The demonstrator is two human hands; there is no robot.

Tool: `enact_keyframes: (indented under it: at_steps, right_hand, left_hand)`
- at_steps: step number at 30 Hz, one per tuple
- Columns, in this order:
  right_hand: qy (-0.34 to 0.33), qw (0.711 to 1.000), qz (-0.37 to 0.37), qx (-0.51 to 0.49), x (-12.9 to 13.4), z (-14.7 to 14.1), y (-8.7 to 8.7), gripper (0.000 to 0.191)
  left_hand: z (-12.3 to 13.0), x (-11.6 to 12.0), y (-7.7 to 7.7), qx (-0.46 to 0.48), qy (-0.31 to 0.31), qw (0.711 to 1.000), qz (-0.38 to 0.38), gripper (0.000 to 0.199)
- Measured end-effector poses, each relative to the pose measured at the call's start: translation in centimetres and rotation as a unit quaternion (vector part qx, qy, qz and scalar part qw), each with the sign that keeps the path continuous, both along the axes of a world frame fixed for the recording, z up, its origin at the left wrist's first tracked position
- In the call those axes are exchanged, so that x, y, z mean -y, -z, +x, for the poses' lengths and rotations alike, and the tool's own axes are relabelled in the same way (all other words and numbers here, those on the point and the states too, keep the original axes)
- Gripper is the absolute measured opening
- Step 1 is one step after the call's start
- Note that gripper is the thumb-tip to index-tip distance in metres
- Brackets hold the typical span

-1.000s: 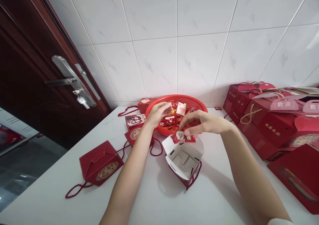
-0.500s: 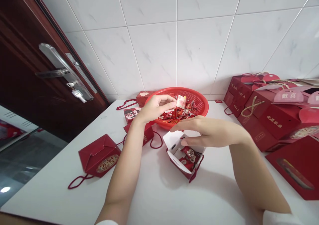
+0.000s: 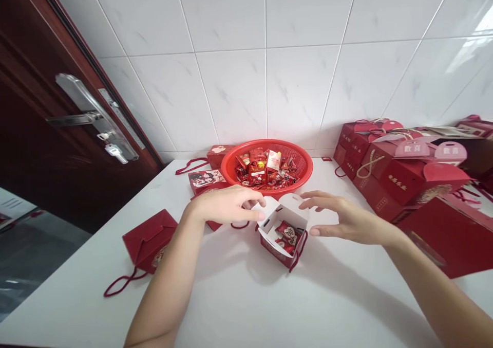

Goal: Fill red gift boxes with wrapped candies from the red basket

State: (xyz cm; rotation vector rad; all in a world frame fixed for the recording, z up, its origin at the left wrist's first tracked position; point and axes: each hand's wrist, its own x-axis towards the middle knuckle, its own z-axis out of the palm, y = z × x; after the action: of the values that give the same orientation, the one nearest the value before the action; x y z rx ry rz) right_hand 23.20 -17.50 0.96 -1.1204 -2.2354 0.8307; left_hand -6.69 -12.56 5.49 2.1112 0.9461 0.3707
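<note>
A small red gift box [image 3: 275,252] with a white inside stands on the white table, its top flaps up. Red-wrapped candies [image 3: 288,232] lie in the bottom of it. My left hand [image 3: 227,205] is at the box's left flap, thumb and fingers apart; whether it touches the flap I cannot tell. On the other side, my right hand [image 3: 342,217] has its fingertips by the back right flap, thumb spread below, nothing held. Just behind the box is a red plastic basket [image 3: 308,170] full of wrapped candies and small packets.
At left lies a closed red box [image 3: 148,237] with a cord loop. More small red boxes [image 3: 206,177] are beside the basket, partly behind my left hand. Large red gift boxes [image 3: 393,178] are stacked along the right. A tiled wall [image 3: 231,96] and a dark door [image 3: 34,106] bound the table [image 3: 239,307].
My left hand has come back from over the basket to the box's left flap. My right hand has moved right, off the box opening. The view has shifted slightly.
</note>
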Motion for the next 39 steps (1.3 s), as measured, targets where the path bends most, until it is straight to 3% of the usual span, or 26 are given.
enact_keyframes:
  at_steps: [6, 9, 12, 17, 20, 23, 27, 30, 32, 35, 39]
  right_hand:
    - [0.144, 0.983, 0.051, -0.099, 1.1, -2.7, 4.6, 0.054]
    - [0.192, 0.972, 0.072, -0.112, 1.4, -3.6, 5.9, 0.056]
    - [0.204, 0.966, 0.088, -0.132, 1.7, -3.8, 6.5, 0.050]
    - [0.164, 0.964, 0.106, -0.179, 2.3, -3.9, 6.9, 0.039]
    - [0.130, 0.968, 0.088, -0.197, 2.6, -3.8, 7.0, 0.027]
    - [0.115, 0.971, 0.076, -0.195, 2.8, -3.7, 6.9, 0.019]
    - [0.094, 0.976, 0.064, -0.187, 2.9, -3.6, 6.6, 0.019]
    - [0.121, 0.968, 0.058, -0.213, 2.8, -3.6, 6.5, 0.019]
    - [0.166, 0.960, 0.065, -0.218, 2.7, -3.5, 6.5, 0.020]
    - [0.214, 0.952, 0.057, -0.213, 2.2, -3.4, 6.8, 0.025]
    - [0.216, 0.958, -0.010, -0.186, 1.6, -3.2, 7.2, 0.033]
  left_hand:
    - [1.5, 2.1, -0.2, -0.051, 0.076, 0.994, 0.062, 0.029]
    - [2.7, 2.9, 0.1, -0.035, 0.144, 0.988, 0.048, 0.038]
    - [3.8, 2.9, 0.9, -0.013, 0.164, 0.986, 0.033, 0.042]
    - [4.6, 2.3, 2.3, 0.000, 0.109, 0.992, 0.060, 0.026]
    - [5.0, 2.4, 2.8, -0.078, 0.047, 0.991, 0.098, 0.017]
    - [5.5, 2.5, 3.2, -0.152, 0.006, 0.983, 0.098, 0.027]
    - [5.9, 2.1, 3.7, -0.103, 0.054, 0.992, 0.058, 0.037]
    - [5.9, 1.7, 3.7, -0.098, 0.099, 0.990, 0.026, 0.021]
    - [5.9, 1.6, 3.7, -0.126, 0.097, 0.987, 0.020, 0.018]
    - [5.8, 1.6, 3.8, -0.165, 0.048, 0.985, 0.022, 0.027]
    - [5.8, 1.5, 4.2, -0.177, -0.006, 0.984, 0.016, 0.038]
